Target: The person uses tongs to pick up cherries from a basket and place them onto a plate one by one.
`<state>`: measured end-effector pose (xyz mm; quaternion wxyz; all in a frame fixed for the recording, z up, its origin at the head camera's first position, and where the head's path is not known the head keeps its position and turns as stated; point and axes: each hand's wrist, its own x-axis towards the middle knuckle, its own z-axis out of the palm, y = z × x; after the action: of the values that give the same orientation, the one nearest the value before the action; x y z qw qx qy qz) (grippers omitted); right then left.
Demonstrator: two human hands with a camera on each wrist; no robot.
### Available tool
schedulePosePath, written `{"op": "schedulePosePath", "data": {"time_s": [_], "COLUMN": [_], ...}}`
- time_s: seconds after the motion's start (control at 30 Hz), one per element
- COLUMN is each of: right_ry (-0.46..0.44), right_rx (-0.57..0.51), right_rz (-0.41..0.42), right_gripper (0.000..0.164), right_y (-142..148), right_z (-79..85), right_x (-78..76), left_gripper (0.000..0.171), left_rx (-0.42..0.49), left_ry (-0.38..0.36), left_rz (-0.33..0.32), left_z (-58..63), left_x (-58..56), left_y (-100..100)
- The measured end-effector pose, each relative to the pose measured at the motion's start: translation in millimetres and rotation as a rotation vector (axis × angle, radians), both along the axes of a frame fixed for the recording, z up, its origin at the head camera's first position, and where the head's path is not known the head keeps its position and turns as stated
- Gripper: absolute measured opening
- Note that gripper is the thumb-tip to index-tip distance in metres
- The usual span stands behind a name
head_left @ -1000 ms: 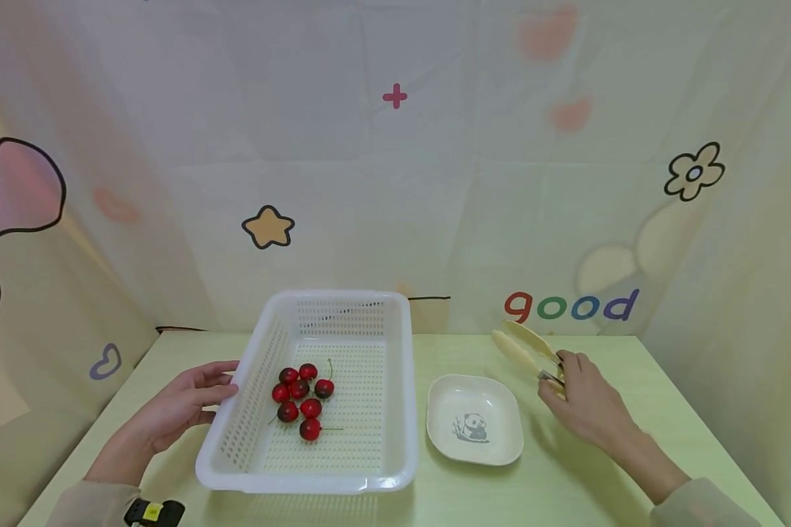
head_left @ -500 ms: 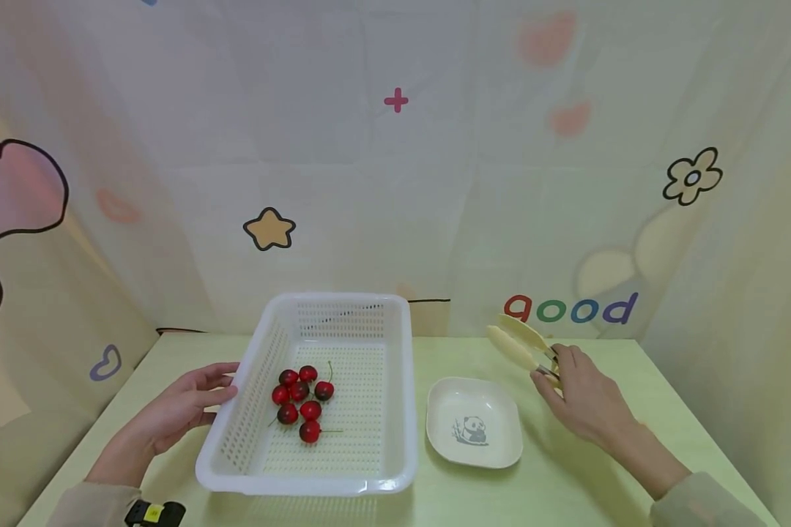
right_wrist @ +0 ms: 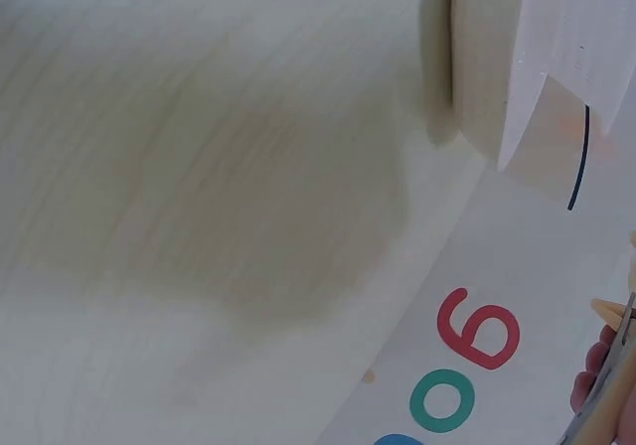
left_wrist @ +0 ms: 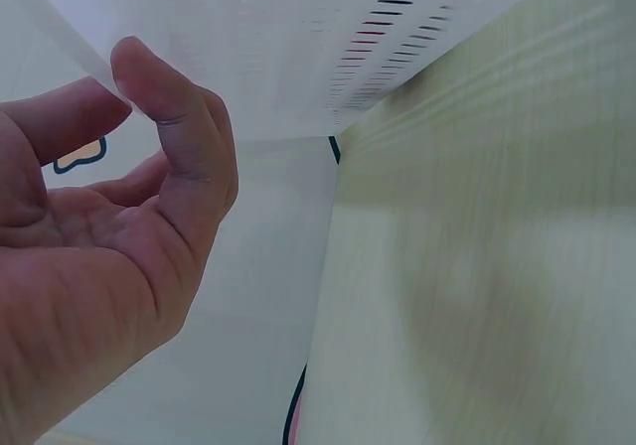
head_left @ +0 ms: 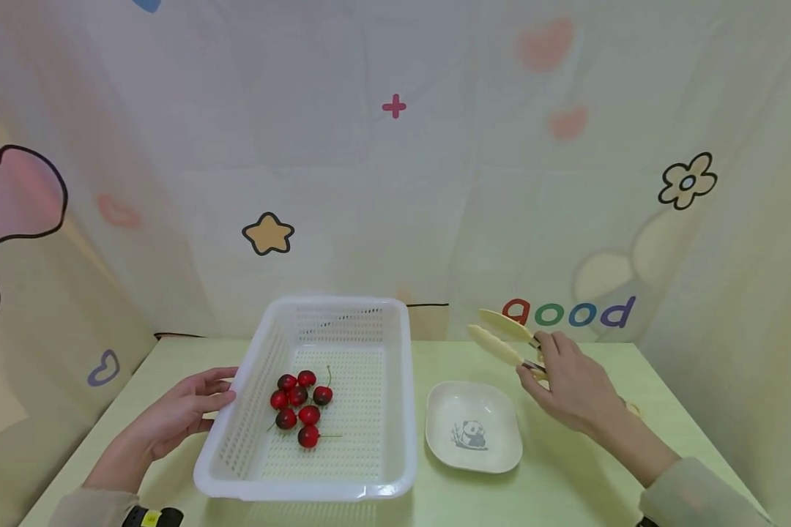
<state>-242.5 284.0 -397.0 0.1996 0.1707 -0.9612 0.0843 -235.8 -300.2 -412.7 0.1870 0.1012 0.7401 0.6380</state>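
My left hand (head_left: 178,410) pinches the left rim of a white perforated plastic basket (head_left: 303,492). In the left wrist view, thumb and bent forefinger meet at the rim of the basket (left_wrist: 258,58). Several dark red cherries (head_left: 309,415), some with stems, lie bunched in the left half of the basket. My right hand (head_left: 573,384) grips a pair of cream-tipped tongs (head_left: 494,345) by the metal part, tips apart and pointing left with nothing between them. The tongs hang above and behind a small white square dish (head_left: 477,399) with a panda drawing.
Basket and dish stand side by side on a pale yellow-green table (head_left: 567,468), a narrow gap between them. A printed cloth (head_left: 343,190) hangs behind the table and along both sides. The basket's walls rise well above the cherries.
My right hand and the tongs have moved left, toward the space behind the dish. The left hand keeps its place at the basket rim. The head view has tilted up slightly.
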Motion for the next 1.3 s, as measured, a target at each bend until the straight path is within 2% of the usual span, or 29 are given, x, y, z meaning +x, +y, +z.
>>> {"op": "schedulePosePath", "data": {"time_s": [0.47, 0.7, 0.87, 1.3], "right_ry": [0.041, 0.078, 0.061, 0.090], "right_rx": [0.076, 0.075, 0.077, 0.108], "right_rz": [0.043, 0.105, 0.125, 0.189], "right_gripper": [0.060, 0.054, 0.058, 0.059], "right_y": [-21.7, -34.5, -48.7, -80.3], "right_z": [15.6, 26.5, 35.7, 43.0], "right_x": [-11.7, -15.7, -18.3, -20.4], "left_gripper": [0.068, 0.067, 0.068, 0.068], "left_rx": [-0.034, -0.005, 0.002, -0.002], "left_ry": [-0.011, 0.000, -0.007, -0.012], "left_rz": [-0.004, -0.030, -0.036, -0.033], "left_z": [0.6, 1.6, 0.5, -0.6], "left_x": [-0.3, -1.8, -2.6, -4.6], "left_y": [-2.3, -2.7, -4.7, -4.1]}}
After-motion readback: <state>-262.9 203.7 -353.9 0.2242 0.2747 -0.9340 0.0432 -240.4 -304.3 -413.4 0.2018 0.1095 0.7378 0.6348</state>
